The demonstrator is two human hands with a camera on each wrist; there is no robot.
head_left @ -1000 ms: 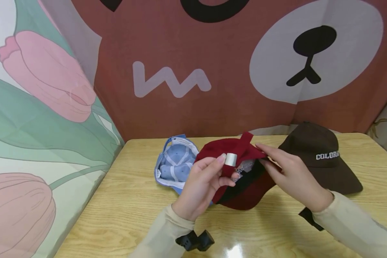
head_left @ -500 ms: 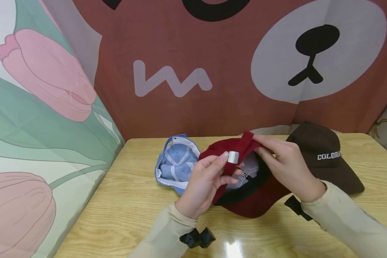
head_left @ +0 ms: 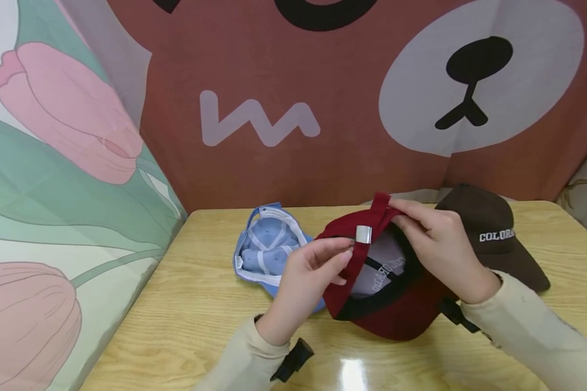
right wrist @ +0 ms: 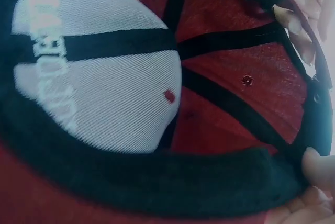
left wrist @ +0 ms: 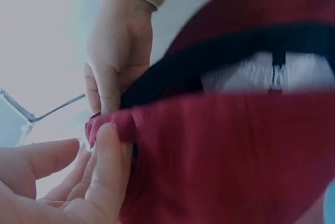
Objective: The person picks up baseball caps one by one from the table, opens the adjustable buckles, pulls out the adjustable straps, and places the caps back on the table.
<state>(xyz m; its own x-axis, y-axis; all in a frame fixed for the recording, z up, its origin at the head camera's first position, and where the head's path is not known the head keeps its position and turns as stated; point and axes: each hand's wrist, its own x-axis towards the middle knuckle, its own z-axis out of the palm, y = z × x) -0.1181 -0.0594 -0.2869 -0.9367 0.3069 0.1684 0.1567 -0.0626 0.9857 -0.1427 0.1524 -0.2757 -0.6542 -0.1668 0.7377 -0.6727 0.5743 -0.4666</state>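
Note:
A dark red baseball cap [head_left: 396, 320] is held up over the table with its inside facing me. Its back strap [head_left: 354, 271] carries a silver buckle [head_left: 364, 234]. My left hand [head_left: 313, 277] has its bent index finger and thumb at the strap, just left of the buckle. In the left wrist view the fingers [left wrist: 107, 145] of that hand touch the red cloth, the thumb a little apart. My right hand [head_left: 440, 250] pinches the cap's back edge beside the raised strap end [head_left: 380, 202]. In the right wrist view its thumb lies on the black sweatband [right wrist: 220, 182].
A light blue cap [head_left: 269, 244] lies upside down on the wooden table [head_left: 176, 304], behind the left hand. A dark brown cap [head_left: 479, 222] with white lettering stands behind the right hand. A printed cloth [head_left: 293, 174] hangs along the table's back edge.
The red cap has tilted so more of its inside shows, and has shifted slightly right. My left fingers have moved from the buckle to the strap's left edge; my right hand keeps its pinch.

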